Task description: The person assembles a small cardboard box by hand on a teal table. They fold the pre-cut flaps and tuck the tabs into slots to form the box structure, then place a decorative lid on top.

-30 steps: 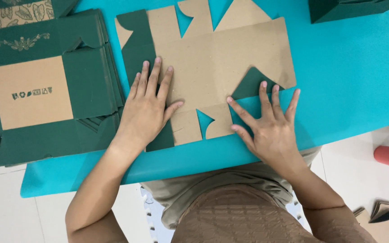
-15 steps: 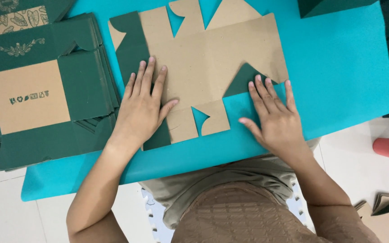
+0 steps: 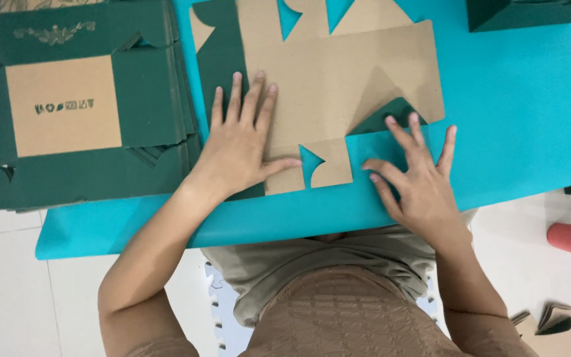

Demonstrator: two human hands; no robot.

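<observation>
Both of my hands lay flat with fingers spread, gripping nothing, the left hand (image 3: 239,149) pinning the flat carton blank (image 3: 338,79) on the teal tabletop (image 3: 517,119) while the right hand (image 3: 418,178) pressed its green flap (image 3: 391,118), which I judged could tear or crease crooked if the blank slid.

A flat cardboard box blank (image 3: 338,79), brown side up, is laid on a teal mat (image 3: 517,119). It is pressed down by the left hand (image 3: 236,149), palm flat. A folded green flap (image 3: 391,116) is touched by the fingertips of the right hand (image 3: 418,182). A stack of green blanks (image 3: 80,106) is seen at the left.
</observation>
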